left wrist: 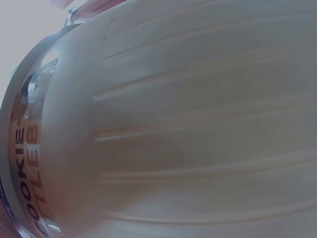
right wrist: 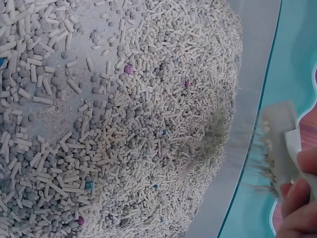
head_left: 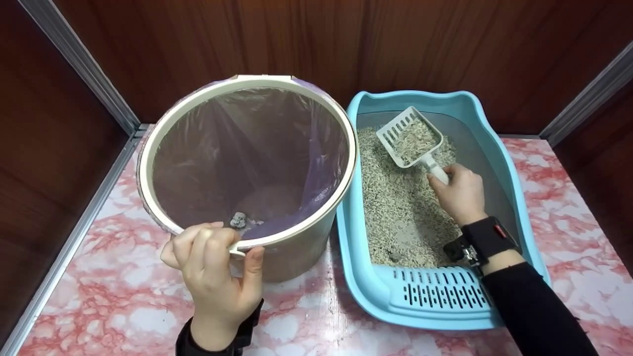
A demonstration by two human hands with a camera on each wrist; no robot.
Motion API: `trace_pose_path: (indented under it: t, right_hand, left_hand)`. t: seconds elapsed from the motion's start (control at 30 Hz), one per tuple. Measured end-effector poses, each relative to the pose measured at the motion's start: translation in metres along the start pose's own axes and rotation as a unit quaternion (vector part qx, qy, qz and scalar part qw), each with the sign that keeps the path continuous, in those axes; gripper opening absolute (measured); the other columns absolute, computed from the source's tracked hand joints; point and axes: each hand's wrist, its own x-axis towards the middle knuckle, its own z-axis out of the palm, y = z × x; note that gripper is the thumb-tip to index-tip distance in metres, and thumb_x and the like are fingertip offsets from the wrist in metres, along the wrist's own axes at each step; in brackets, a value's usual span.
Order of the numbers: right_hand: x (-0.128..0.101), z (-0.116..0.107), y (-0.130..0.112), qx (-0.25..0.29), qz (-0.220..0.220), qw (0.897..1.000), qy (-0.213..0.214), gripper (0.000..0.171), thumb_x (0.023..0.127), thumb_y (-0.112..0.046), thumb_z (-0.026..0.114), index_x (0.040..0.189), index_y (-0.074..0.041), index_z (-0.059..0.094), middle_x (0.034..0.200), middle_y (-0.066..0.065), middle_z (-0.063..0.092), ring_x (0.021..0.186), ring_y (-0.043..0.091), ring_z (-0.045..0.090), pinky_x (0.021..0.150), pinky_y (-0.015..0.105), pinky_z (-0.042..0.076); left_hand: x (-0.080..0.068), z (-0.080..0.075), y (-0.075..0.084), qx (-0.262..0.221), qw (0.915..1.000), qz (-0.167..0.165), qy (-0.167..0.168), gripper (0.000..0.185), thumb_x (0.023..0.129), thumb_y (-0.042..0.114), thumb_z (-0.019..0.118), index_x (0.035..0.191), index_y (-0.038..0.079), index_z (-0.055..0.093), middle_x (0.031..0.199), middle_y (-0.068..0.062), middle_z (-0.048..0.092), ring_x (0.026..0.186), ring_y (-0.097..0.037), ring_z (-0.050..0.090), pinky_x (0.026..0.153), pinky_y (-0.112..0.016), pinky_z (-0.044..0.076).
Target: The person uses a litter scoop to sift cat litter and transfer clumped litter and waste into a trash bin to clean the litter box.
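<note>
Nearest the head camera, the left hand (head_left: 215, 277) is seen gripping the near rim of a cream bin (head_left: 296, 247), fingers curled over the edge and the thumb set against the outer wall. A purple liner bag (head_left: 257, 148) is fitted inside the bin, and a small grey clump (head_left: 238, 219) lies at its bottom, partly screened by the fingers. From the left wrist view only the bin's ribbed side (left wrist: 198, 129) is shown, very close and blurred; some dark lettering at the left edge is cut off and cannot be read in full.

Just beside the bin, a blue litter tray (head_left: 499, 138) is set on the pink marbled table (head_left: 99, 296). Pale pellet litter (head_left: 405, 212) fills the tray. A white slotted scoop (head_left: 410, 138), loaded with litter, is held by its handle in the right hand (head_left: 460, 195), which is closed around it; most of the handle is hidden by the fingers. In the right wrist view the scoop (right wrist: 280, 141) is blurred at the right edge, with only fingertips (right wrist: 297, 208) visible, above litter (right wrist: 124, 124) speckled with a few coloured grains.
</note>
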Motion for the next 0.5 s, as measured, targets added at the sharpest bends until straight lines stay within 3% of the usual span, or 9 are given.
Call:
trace_pose_path:
  t: [0.17, 0.3, 0.5]
  right_hand:
    - [-0.0005, 0.0004, -0.0011, 0.005, 0.008, 1.0, 0.012, 0.027, 0.092, -0.019, 0.066, 0.1, 0.006, 0.068, 0.086, 0.026, 0.07, 0.066, 0.032, 0.06, 0.063, 0.033, 0.041]
    - [0.0, 0.0006, -0.0008, 0.01, 0.012, 1.0, 0.011, 0.026, 0.092, -0.02, 0.066, 0.099, 0.006, 0.068, 0.086, 0.025, 0.07, 0.064, 0.025, 0.057, 0.063, 0.032, 0.041]
    - [0.0013, 0.0021, 0.0024, 0.015, -0.008, 1.0, -0.012, 0.031, 0.099, -0.023, 0.058, 0.086, 0.003, 0.067, 0.067, 0.013, 0.061, 0.051, 0.014, 0.044, 0.054, 0.029, 0.035]
  left_hand:
    - [-0.0001, 0.0, 0.0003, 0.001, 1.0, 0.0, -0.001, 0.052, 0.099, 0.049, 0.053, 0.077, 0.002, 0.054, 0.069, -0.01, 0.049, 0.082, -0.032, 0.044, 0.093, -0.038, 0.019]
    - [-0.0009, 0.0003, 0.0001, 0.003, 1.0, -0.001, 0.001, 0.052, 0.099, 0.049, 0.053, 0.077, 0.001, 0.054, 0.069, -0.01, 0.05, 0.082, -0.032, 0.045, 0.093, -0.038, 0.019]
    - [-0.0015, 0.0004, -0.0002, 0.001, 1.0, -0.001, 0.001, 0.052, 0.099, 0.049, 0.053, 0.077, 0.002, 0.055, 0.069, -0.01, 0.05, 0.083, -0.032, 0.045, 0.094, -0.038, 0.019]
